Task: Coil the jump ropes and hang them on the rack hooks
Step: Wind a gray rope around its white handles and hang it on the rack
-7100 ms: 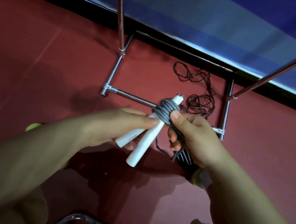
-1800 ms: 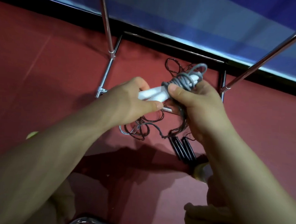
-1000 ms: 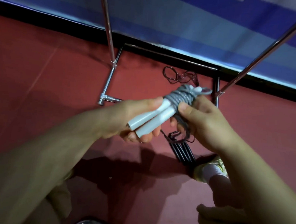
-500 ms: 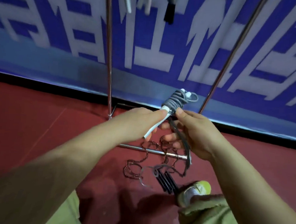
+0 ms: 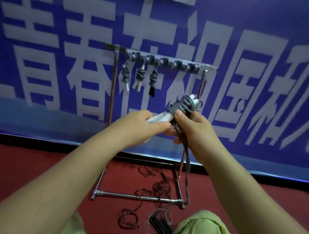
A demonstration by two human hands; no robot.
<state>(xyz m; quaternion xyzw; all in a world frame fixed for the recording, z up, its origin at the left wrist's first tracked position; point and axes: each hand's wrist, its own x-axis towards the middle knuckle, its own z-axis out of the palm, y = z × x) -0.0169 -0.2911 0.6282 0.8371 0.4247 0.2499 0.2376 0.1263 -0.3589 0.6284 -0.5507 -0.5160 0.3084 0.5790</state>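
A grey jump rope [image 5: 182, 105] is coiled tight around its two white handles [image 5: 160, 118]. My left hand [image 5: 137, 127] grips the lower ends of the handles. My right hand [image 5: 194, 128] pinches the coil with thumb and fingers, and a loose grey tail hangs from it toward the floor. A small loop sticks out at the bundle's top. Above and behind stands the metal rack, its hook bar [image 5: 163, 61] carrying three coiled ropes [image 5: 139, 75] on its left hooks. The right hooks look bare.
Tangled dark ropes [image 5: 157, 186] lie on the red floor across the rack's base frame [image 5: 137, 196], with black handles [image 5: 159, 226] near my knee. A blue banner with white characters covers the wall behind the rack. My green-trousered knees fill the bottom edge.
The view has tilted up from the floor to the rack's hook bar. Both hands have lifted the coiled grey rope higher, toward the rack, still holding it the same way.
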